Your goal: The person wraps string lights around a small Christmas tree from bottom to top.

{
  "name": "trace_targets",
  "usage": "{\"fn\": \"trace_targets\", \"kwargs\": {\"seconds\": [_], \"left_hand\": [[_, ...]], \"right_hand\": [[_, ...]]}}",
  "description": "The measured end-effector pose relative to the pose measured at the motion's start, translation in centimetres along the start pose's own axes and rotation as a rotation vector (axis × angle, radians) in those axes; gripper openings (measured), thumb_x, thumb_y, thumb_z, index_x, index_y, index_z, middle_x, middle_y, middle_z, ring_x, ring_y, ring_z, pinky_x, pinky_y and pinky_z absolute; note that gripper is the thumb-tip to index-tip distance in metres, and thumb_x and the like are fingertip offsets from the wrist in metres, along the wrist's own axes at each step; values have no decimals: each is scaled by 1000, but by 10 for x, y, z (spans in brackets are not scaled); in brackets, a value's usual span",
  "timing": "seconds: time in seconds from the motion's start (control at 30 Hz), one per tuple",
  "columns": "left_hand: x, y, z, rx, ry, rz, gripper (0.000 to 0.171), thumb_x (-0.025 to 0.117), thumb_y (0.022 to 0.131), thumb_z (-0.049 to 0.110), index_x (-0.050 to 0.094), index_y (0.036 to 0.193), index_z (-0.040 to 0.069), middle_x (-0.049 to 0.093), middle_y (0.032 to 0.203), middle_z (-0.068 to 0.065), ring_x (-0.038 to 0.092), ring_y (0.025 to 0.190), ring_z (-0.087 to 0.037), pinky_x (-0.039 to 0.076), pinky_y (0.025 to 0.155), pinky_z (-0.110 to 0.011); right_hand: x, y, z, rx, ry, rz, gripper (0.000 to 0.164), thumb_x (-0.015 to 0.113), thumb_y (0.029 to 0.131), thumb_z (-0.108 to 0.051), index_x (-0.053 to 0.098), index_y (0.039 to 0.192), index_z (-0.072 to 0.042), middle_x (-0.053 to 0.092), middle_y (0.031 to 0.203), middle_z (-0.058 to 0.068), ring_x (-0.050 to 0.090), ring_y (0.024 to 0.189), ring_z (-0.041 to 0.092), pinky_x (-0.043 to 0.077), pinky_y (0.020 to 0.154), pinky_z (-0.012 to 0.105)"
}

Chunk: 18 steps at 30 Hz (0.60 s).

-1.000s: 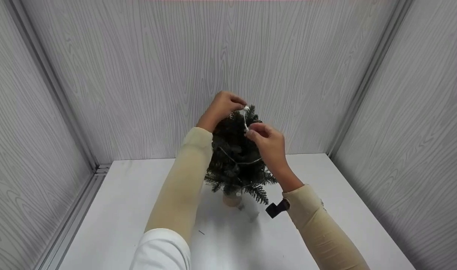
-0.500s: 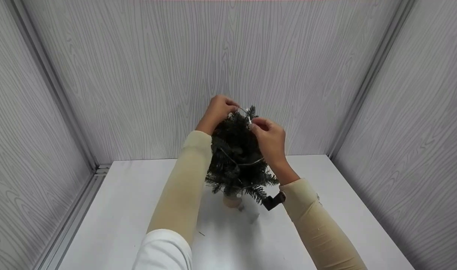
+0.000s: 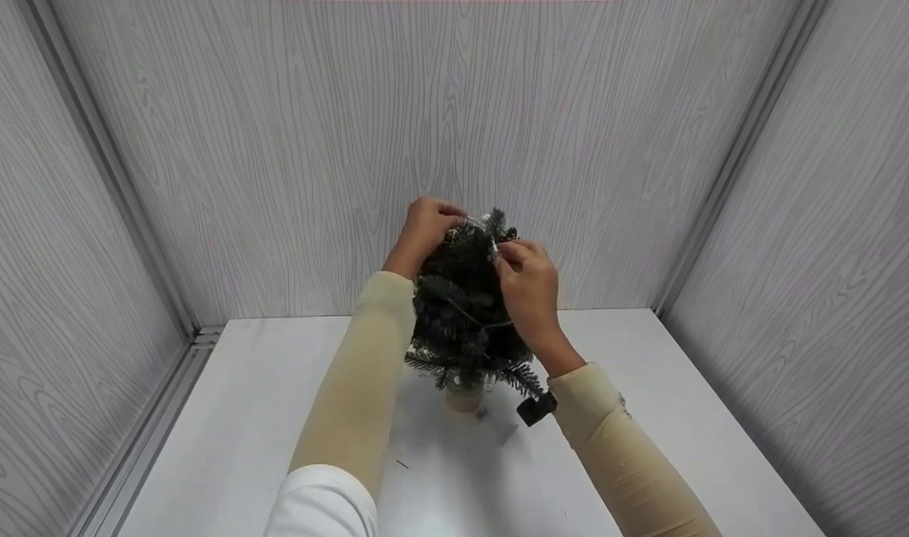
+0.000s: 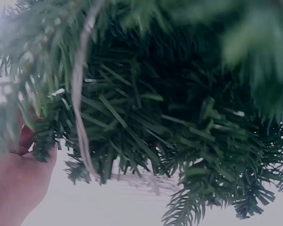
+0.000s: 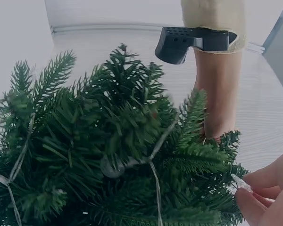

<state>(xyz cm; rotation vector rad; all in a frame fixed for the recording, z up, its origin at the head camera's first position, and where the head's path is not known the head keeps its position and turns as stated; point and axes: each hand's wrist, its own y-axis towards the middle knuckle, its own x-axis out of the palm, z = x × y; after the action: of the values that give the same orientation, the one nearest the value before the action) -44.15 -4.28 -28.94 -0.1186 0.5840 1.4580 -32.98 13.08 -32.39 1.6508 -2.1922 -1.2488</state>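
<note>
A small artificial Christmas tree [image 3: 454, 321] stands on the white table, wrapped in a string of lights with clear wire [image 5: 159, 188] and a round bulb [image 5: 112, 167]. At the upper left of the tree, my left hand [image 3: 426, 227] pinches the light string [image 3: 475, 221]. My right hand [image 3: 530, 283], at the tree's upper right, pinches a small clear piece [image 5: 242, 183] of the string between thumb and fingers. In the left wrist view, branches partly cover the left hand [image 4: 19, 183], and the wire [image 4: 77, 89] hangs down across the needles.
The tree's pale round base [image 3: 464, 401] rests on the white table [image 3: 275, 388]. Grey wood-grain panels [image 3: 335, 149] rise behind and at both sides. A thin dark scrap [image 3: 402, 464] lies in front of the tree. A black wrist camera [image 3: 536, 409] juts from the right sleeve.
My left hand has moved left and slightly down from the treetop, drawing the string along. The right hand has stayed near the upper right. The tree has turned slightly.
</note>
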Motion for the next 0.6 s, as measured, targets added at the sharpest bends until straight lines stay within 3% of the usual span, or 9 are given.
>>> {"fn": "trace_targets", "kwargs": {"seconds": [0.3,0.5,0.6], "left_hand": [[0,-2,-6,15,-15,-20,24,59,103,12,73,121,5,68,128,-12,66,107,-20,47,74,-31],[-2,-3,-6,30,24,-39,26,57,104,14,71,125,6,68,128,-10,54,75,-16,42,67,-31],[-1,-3,-7,35,33,-40,26,57,104,15,71,125,8,67,129,-9,55,76,-15,44,69,-31]], "right_hand": [[-10,-12,0,-29,39,-8,24,63,98,-1,69,120,5,57,135,16,62,123,28,52,100,30],[-27,-18,2,-34,57,10,23,57,100,1,69,119,4,57,137,16,59,126,28,52,101,32],[-35,-22,5,-28,80,10,23,57,100,1,69,119,4,58,135,14,59,127,26,52,100,32]]}}
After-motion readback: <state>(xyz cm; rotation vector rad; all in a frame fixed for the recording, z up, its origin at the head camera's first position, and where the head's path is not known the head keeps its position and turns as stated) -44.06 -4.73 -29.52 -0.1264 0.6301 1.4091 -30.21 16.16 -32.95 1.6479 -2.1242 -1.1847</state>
